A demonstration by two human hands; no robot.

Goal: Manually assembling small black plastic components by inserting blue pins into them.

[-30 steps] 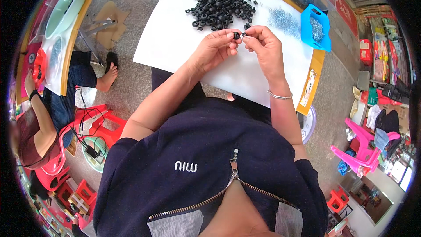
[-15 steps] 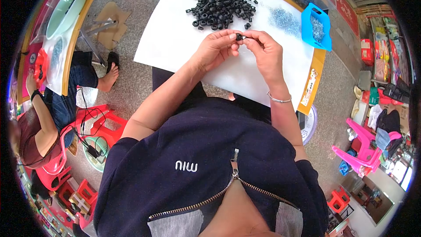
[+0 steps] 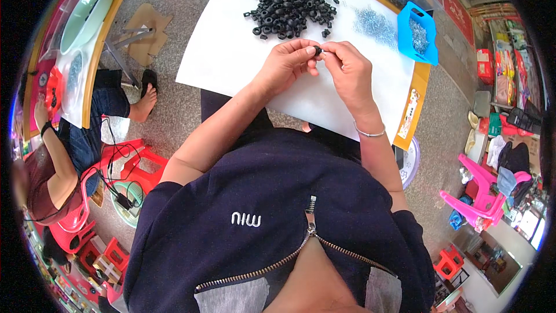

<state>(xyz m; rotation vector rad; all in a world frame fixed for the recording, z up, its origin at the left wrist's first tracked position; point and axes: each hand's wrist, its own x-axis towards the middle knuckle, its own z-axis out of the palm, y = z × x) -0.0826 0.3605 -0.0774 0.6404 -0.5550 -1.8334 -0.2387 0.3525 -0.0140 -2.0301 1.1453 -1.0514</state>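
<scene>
Over the white tabletop (image 3: pixel 231 52), my left hand (image 3: pixel 289 64) pinches a small black ring-like part (image 3: pixel 317 50) between thumb and fingertips. My right hand (image 3: pixel 350 72) meets it from the right, thumb and index finger pressed together on a tiny pale piece at the black part's side; its kind is too small to make out. Just beyond my hands lies a heap of small black parts (image 3: pixel 289 11), some round with holes. Right of the heap is a scatter of tiny clear-bluish pieces (image 3: pixel 375 24). A blue plastic tray (image 3: pixel 431 52) at the table's right edge holds more of them.
At the left, another person's hand (image 3: pixel 41 113) reaches into a red tray (image 3: pixel 54 87) on a second table, near a pale green basin (image 3: pixel 72 26). Red stools (image 3: pixel 145 168) and black cables stand below it. A pink stool (image 3: pixel 480 197) and packed shelves (image 3: pixel 509 69) are on the right.
My right hand has shifted slightly, its fingertips turned a little on the black part. My left hand keeps its hold, and the black part has tilted slightly.
</scene>
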